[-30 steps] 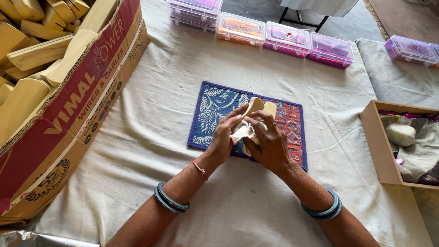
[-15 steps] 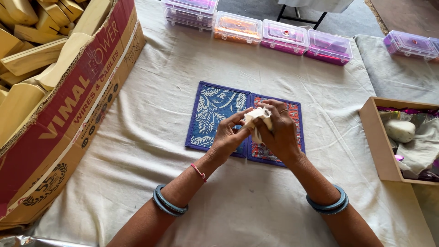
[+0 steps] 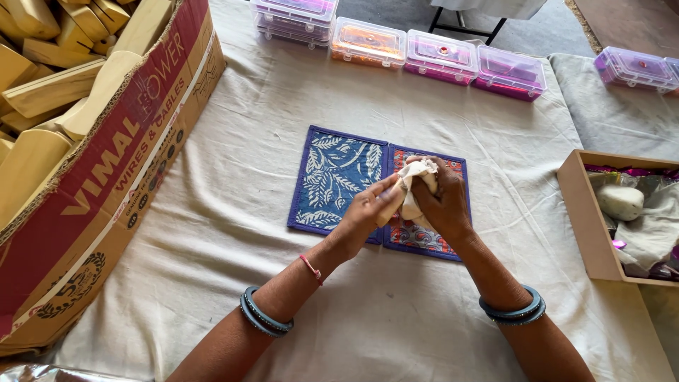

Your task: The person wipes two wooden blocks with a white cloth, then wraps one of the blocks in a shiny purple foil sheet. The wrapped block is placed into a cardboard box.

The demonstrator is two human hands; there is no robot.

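Both hands meet over the red patterned mat (image 3: pixel 424 237): the left hand (image 3: pixel 364 216) pinches and the right hand (image 3: pixel 442 205) wraps, fingers closed on a white cloth (image 3: pixel 417 173) around a pale wooden piece (image 3: pixel 410 206) (mostly hidden). It could slip free if either grip loosens. Farther off, the lidded plastic boxes (image 3: pixel 438 56) have unreadable contents.

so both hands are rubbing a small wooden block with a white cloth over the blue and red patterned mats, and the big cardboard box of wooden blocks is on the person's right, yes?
Not quite: the head view shows the big cardboard box of wooden blocks on the person's left. The rest holds.
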